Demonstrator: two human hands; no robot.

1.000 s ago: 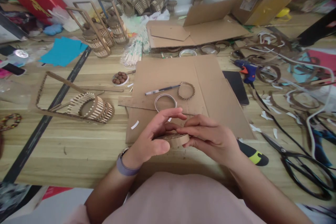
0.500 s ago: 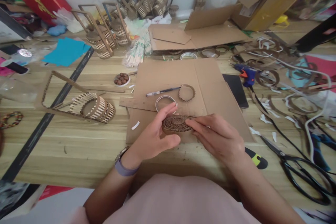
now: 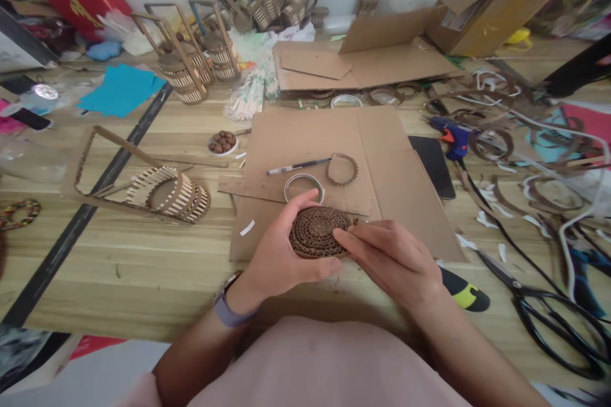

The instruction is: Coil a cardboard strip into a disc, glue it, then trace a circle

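A round coil of rolled corrugated cardboard (image 3: 317, 232) is held between my hands, its spiral face tilted up toward me. My left hand (image 3: 281, 248) curves around the coil's left side, thumb along the near edge and fingers at the far edge. The fingertips of my right hand (image 3: 386, 254) pinch the coil's right rim. Just beyond lie a white-and-green ring (image 3: 304, 177), a small cardboard ring (image 3: 357, 173) and a pen (image 3: 298, 166), all on a flat cardboard sheet (image 3: 286, 124).
An unfinished cardboard-and-stick basket (image 3: 184, 197) lies at left, near a bowl of nuts (image 3: 223, 143). At right are a glue gun (image 3: 451, 135), large scissors (image 3: 520, 289), a black-and-green handle (image 3: 465, 292) and curled cardboard strips (image 3: 494, 143). Finished lanterns (image 3: 184, 79) stand behind.
The coil has tipped so that its spiral face shows more fully. My left hand has moved in around its edge, and my right hand still pinches the rim.
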